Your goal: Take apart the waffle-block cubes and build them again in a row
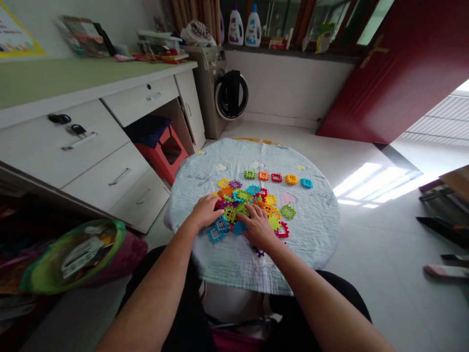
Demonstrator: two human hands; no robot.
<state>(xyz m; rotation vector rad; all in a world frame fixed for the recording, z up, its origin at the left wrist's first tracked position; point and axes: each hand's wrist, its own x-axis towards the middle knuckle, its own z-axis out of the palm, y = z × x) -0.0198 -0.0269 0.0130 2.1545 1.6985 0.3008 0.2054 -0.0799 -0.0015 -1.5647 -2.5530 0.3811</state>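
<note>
A heap of colourful plastic interlocking building tiles (271,210), many with window-like lattices, lies on the round cloth-covered table (311,230). My left hand (204,211) rests at the heap's left edge, thumb apart from the fingers, beside red and purple tiles. Just below it are blue window tiles (221,224). My right hand (257,226) reaches over the middle of the heap, fingers spread and touching a green tile (242,210); its palm hides some pieces. Behind the heap stretches a spaced row: green (249,174), orange, red, yellow-orange and blue (307,183) tiles.
One green tile (288,211) lies apart at the heap's right. Left of the table stand a red stool (172,151), white drawers (110,171) and a lined waste bin (120,254). A washing machine (208,93) with its door open is behind. A red door (384,73) is at right.
</note>
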